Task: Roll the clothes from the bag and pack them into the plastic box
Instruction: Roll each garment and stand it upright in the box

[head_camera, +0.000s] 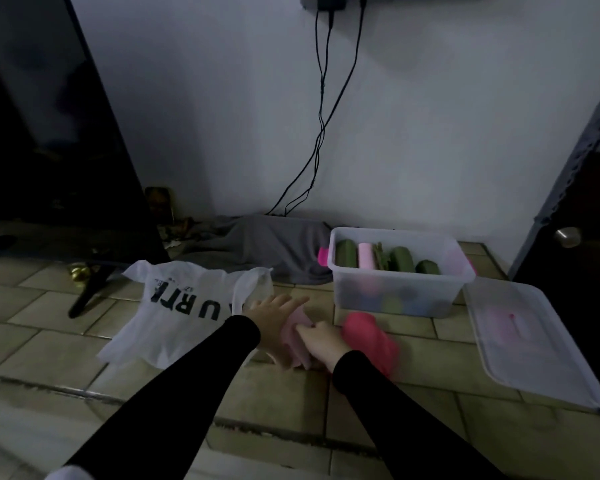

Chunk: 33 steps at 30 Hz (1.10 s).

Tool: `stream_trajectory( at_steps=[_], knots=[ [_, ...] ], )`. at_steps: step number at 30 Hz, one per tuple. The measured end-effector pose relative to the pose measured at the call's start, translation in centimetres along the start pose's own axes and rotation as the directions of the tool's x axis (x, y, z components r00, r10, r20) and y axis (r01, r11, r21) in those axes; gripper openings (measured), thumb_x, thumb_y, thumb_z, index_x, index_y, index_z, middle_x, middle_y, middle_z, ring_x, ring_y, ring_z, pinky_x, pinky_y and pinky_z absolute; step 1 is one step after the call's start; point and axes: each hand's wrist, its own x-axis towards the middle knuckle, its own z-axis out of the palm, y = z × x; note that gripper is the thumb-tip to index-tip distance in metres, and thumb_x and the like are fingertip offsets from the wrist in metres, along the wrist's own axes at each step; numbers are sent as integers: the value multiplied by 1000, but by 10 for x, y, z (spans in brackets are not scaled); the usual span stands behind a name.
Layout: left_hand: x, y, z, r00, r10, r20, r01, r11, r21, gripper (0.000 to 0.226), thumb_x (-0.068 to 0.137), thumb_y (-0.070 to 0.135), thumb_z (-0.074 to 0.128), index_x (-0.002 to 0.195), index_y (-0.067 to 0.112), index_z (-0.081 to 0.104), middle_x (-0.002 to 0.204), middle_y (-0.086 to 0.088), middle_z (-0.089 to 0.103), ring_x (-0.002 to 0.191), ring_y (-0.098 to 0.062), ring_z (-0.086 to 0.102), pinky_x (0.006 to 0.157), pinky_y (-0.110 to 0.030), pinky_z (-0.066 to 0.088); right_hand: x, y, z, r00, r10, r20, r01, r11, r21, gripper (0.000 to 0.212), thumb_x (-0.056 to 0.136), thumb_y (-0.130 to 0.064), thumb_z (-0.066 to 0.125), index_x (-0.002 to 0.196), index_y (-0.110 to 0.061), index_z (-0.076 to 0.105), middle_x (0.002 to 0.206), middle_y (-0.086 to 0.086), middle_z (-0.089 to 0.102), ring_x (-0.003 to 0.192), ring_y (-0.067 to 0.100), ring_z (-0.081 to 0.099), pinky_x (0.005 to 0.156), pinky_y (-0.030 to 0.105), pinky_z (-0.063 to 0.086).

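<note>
I am watching the left hand (274, 311) lying flat with straight fingers on a pale pink garment (297, 336) while the right hand (323, 342) is pinching its edge; the rolling is only starting. The white T-shirt (184, 306) at left and the bright pink cloth (371, 337) at right are waiting unrolled, while rolls are already filling the plastic box (399, 292) beyond.

shirt (184, 306) left on floor | box (400, 271) right — rolled clothes (392, 259) inside | lid (534, 337) right of box
</note>
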Motion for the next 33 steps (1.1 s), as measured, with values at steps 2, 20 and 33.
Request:
stream_trajectory(
  at_steps=[2,20,33],
  knots=[
    [-1,1,3,999,-4,-42,2,999,-47,124,55,50,83,149,39,4,145,-2,29,132,-28,35,105,-41,32,-1,-2,2,999,29,17,-30,998,54,52,90,-42,47,127,-7,57,125,14,63,110,32,61,94,36,49],
    [-20,12,-7,916,31,-400,-291,738,-610,136,47,58,81,151,29,-1,150,6,27,137,-10,31,109,-31,37,-17,-11,-23,990,26,141,-124,650,750,29,89,-33,58,107,-10,66,109,16,68,97,28,65,92,41,50],
    [-23,18,-21,826,65,-560,-293,898,-328,112,45,54,75,141,32,22,133,8,35,122,-11,34,102,-36,41,-22,-9,-90,836,-233,-497,372,906,202,19,93,-28,56,92,-9,56,77,3,53,70,17,49,58,28,35]
  ],
)
